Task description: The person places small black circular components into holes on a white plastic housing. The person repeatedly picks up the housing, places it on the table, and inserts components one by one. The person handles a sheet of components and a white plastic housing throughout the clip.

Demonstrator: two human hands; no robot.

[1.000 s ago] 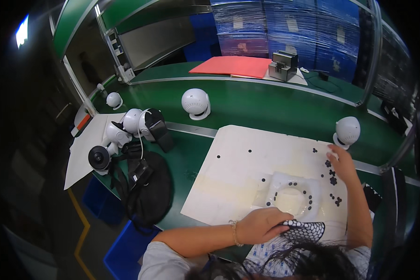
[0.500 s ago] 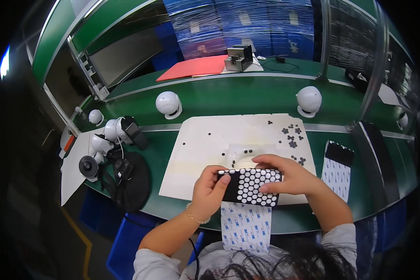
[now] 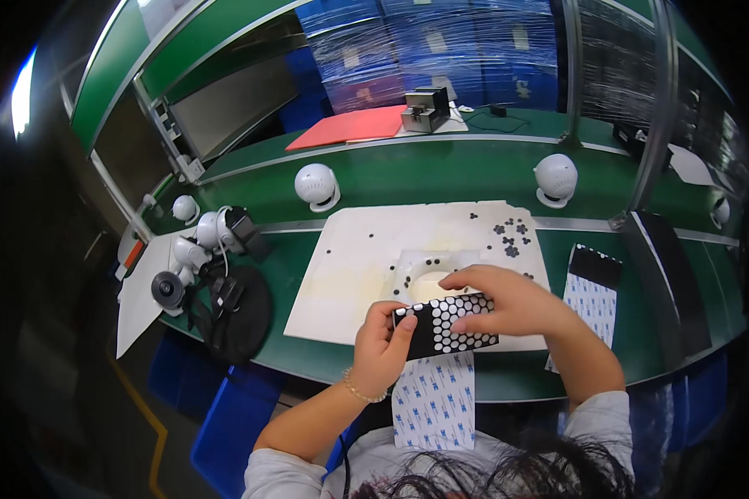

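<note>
My left hand (image 3: pixel 380 348) grips the left end of a black adhesive pad sheet (image 3: pixel 423 334), its thumb on the front. White round pads cover the sheet's right part; the left part is mostly bare black. My right hand (image 3: pixel 516 303) is at the other end, thumb over the white pads and fingers bent around the upper edge. Below the sheet hangs a strip of printed white backing paper (image 3: pixel 433 403). Just beyond my hands, a whitish ring-shaped part (image 3: pixel 401 270) carries several small black dots. It lies on a large cream board (image 3: pixel 333 287), partly hidden by my right hand.
Loose black pads (image 3: pixel 512 237) lie at the board's far right. Another pad sheet (image 3: pixel 591 303) rests to the right. White cameras (image 3: pixel 317 185) stand along the back, with more cameras and cables (image 3: pixel 225 291) at left. Blue bins (image 3: pixel 241 432) sit below the table edge.
The view has shifted slightly. The sheet now tilts, its right end higher, and my right thumb has moved further left over the pads. More of the ring-shaped part shows.
</note>
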